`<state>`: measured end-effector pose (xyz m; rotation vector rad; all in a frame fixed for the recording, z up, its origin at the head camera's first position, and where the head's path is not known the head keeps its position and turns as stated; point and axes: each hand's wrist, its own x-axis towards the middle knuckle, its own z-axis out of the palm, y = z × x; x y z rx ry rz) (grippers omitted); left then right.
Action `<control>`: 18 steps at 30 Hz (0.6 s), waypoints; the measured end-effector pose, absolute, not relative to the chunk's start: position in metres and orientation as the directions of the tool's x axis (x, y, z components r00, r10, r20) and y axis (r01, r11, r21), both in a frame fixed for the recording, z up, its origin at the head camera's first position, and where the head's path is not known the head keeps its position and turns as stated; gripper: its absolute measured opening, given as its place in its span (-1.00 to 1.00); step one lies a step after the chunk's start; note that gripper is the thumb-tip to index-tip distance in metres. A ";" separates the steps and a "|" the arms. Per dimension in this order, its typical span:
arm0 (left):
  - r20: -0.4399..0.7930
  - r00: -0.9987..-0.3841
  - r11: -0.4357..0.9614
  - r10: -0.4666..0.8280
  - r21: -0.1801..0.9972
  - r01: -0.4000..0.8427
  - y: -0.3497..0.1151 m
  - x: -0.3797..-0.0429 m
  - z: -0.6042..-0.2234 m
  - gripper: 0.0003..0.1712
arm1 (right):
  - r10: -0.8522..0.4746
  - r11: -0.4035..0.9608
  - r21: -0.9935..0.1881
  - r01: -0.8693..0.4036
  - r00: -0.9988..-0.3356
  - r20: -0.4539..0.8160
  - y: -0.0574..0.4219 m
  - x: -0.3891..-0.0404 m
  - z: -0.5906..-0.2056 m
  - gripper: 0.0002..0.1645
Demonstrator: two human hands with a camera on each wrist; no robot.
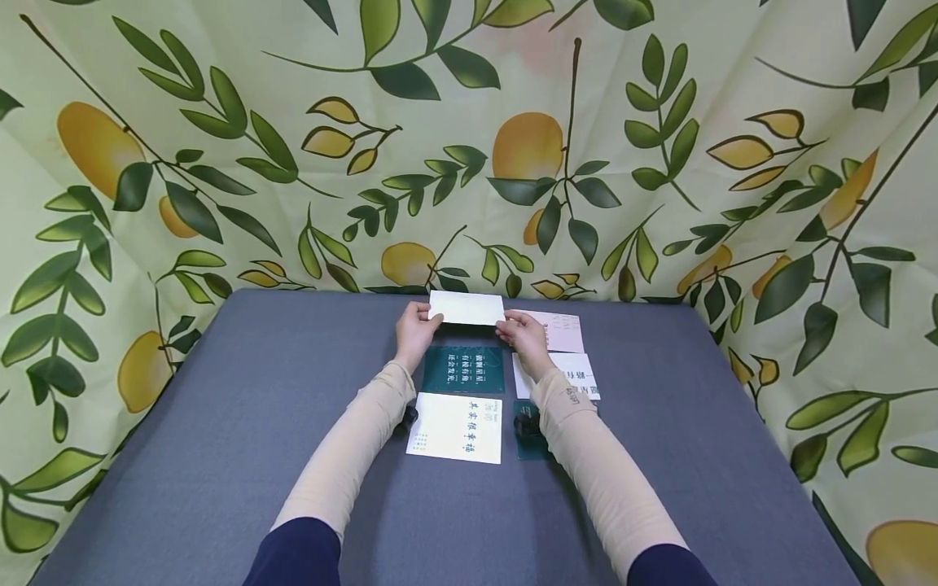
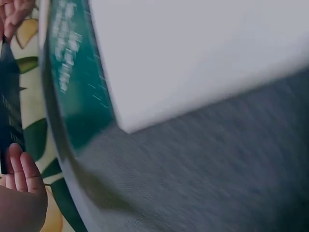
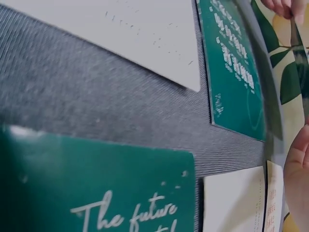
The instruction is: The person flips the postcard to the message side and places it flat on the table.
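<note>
Both hands hold up one card (image 1: 466, 308) at the far side of the table, its plain white face toward the head camera. My left hand (image 1: 416, 332) pinches its left end, and my right hand (image 1: 528, 338) pinches its right end. From the left wrist, the card's other face (image 2: 10, 106) looks dark, with the left hand (image 2: 24, 186) at its lower end. Just nearer than the held card lies a green card (image 1: 463, 369) with white writing. Below that is a white card (image 1: 450, 423) with dark characters.
To the right, a pink card (image 1: 564, 332), a white card (image 1: 582, 370) and another green card (image 1: 531, 446) form a column, partly covered by the right hand and forearm. The grey tablecloth (image 1: 293, 391) extends around them. A leaf-and-fruit patterned curtain (image 1: 440, 187) hangs behind.
</note>
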<state>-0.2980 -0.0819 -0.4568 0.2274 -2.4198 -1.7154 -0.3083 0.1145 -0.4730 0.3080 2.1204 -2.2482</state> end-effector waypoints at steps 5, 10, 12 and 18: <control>0.074 -0.984 0.477 -0.161 0.879 -0.012 -0.088 -0.297 -0.467 -0.62 | 0.110 0.132 -0.979 0.152 -0.984 -0.138 0.112 -0.307 -0.478 -0.48; 0.042 -0.993 0.578 -0.113 0.816 -0.032 -0.090 -0.295 -0.473 -0.62 | 0.097 0.321 -0.933 0.164 -0.985 -0.140 0.112 -0.303 -0.482 -0.45; 0.028 -0.994 0.590 -0.108 0.806 -0.042 -0.091 -0.295 -0.475 -0.62 | 0.088 0.373 -0.911 0.174 -0.984 -0.152 0.112 -0.302 -0.482 -0.45; 0.013 -0.996 0.650 -0.084 0.758 -0.045 -0.091 -0.295 -0.475 -0.65 | 0.068 0.453 -0.878 0.156 -0.988 -0.141 0.111 -0.301 -0.483 -0.47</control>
